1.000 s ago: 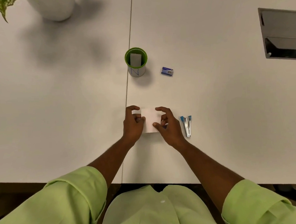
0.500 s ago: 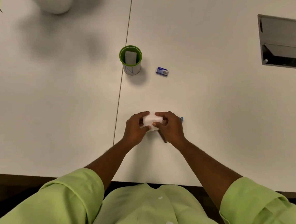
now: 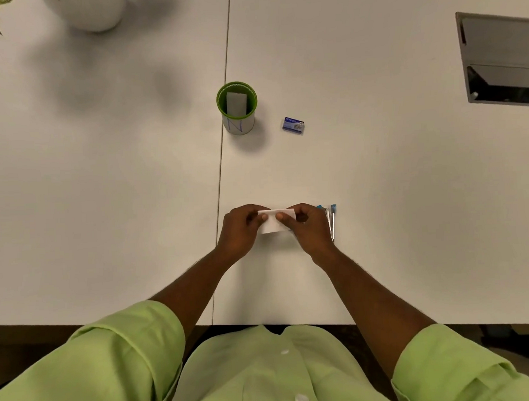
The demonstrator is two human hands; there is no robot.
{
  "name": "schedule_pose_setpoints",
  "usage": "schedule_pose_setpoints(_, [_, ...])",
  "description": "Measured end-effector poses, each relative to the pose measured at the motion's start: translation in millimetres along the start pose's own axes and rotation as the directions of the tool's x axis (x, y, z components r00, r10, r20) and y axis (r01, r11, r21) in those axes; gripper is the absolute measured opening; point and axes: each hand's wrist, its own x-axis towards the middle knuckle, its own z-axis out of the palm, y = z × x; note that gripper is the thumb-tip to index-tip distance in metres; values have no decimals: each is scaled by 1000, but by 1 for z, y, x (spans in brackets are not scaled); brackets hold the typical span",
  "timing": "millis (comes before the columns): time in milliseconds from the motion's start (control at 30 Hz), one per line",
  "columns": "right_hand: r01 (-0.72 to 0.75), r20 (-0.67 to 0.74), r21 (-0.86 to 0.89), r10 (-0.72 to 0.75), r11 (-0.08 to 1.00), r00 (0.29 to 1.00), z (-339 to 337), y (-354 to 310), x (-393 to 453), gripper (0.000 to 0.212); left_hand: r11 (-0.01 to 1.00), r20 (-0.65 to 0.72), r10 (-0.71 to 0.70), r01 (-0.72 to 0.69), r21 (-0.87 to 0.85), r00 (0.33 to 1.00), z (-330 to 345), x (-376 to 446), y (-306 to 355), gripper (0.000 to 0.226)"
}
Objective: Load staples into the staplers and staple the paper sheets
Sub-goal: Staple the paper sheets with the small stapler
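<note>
A small stack of white paper sheets (image 3: 273,223) lies on the white table, just right of the table seam. My left hand (image 3: 239,232) pinches its left edge and my right hand (image 3: 309,228) pinches its right edge. A small blue stapler (image 3: 331,219), swung open, lies on the table directly right of my right hand, partly hidden by it. Farther back sits a little blue staple box (image 3: 293,125).
A green-rimmed cup (image 3: 237,109) with white sheets standing in it is behind the paper, near the table seam (image 3: 223,141). A white pot (image 3: 92,11) stands at the far left. A recessed cable hatch (image 3: 501,59) opens at the far right.
Both hands closed in on the paper from its sides and now pinch it near the middle. The stapler, mostly hidden half a second ago, shows again beside my right hand.
</note>
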Motion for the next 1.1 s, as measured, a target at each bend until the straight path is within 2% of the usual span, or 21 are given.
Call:
schedule_pose_setpoints(100, [-77, 70, 118, 69, 990, 995, 2, -6, -2, 16, 992, -37, -102, 99, -72, 994, -1, 2, -1, 10])
schedule_pose_setpoints(233, [-96, 95, 166, 81, 982, 992, 3, -11, -5, 16, 980, -42, -154, 147, -135, 987, -4, 3, -1, 6])
schedule_pose_setpoints(533, [-70, 75, 135, 60, 988, 995, 9, -15, -7, 15, 974, -31, -156, 148, -173, 987, -8, 1, 0, 13])
schedule_pose_setpoints(833, [-83, 54, 102, 78, 991, 995, 10, -7, -8, 21, 996, -63, -81, 78, -45, 995, -11, 1, 2, 18])
schedule_pose_setpoints(933, [-56, 42, 54, 54, 997, 998, 10, -9, -7, 17, 996, -46, -80, 78, -37, 996, -10, 1, 1, 19])
schedule_pose_setpoints(1100, [106, 97, -79, -98, 991, 990, 9, -18, -5, 16, 1000, -23, -10, 10, 1, 1000, -9, 1, 4, 19])
